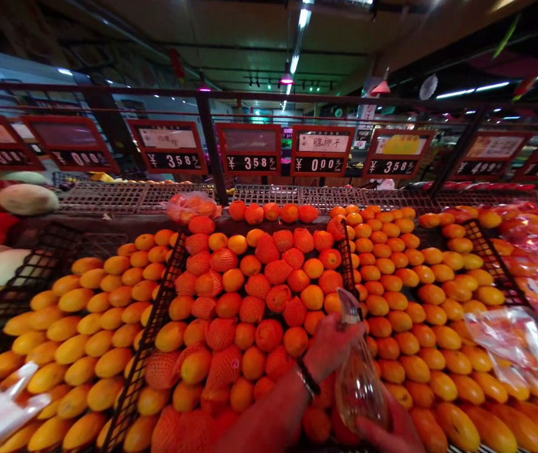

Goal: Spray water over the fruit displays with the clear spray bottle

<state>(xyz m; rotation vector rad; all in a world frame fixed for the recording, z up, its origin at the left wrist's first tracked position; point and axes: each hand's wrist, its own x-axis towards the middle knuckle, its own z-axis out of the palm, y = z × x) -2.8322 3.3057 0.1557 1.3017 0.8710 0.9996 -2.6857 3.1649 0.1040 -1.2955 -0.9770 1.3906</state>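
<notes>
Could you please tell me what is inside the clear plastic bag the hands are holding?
The clear plastic bag, held by the left hand and right hand, looks empty; oranges show through it. Its bottom is out of view.

a row of red-framed price boards hangs across the top, from ten to two o'clock: the board at eleven o'clock (170, 147) reads "¥ 3.58", the one at twelve o'clock (250, 148) also "¥ 3.58". the next board at one o'clock (320, 151) shows "¥ 0.00" under handwritten characters too small to read, and the board at two o'clock (394, 154) reads "¥ 3.58"; the outer boards are too blurred to read.
</notes>
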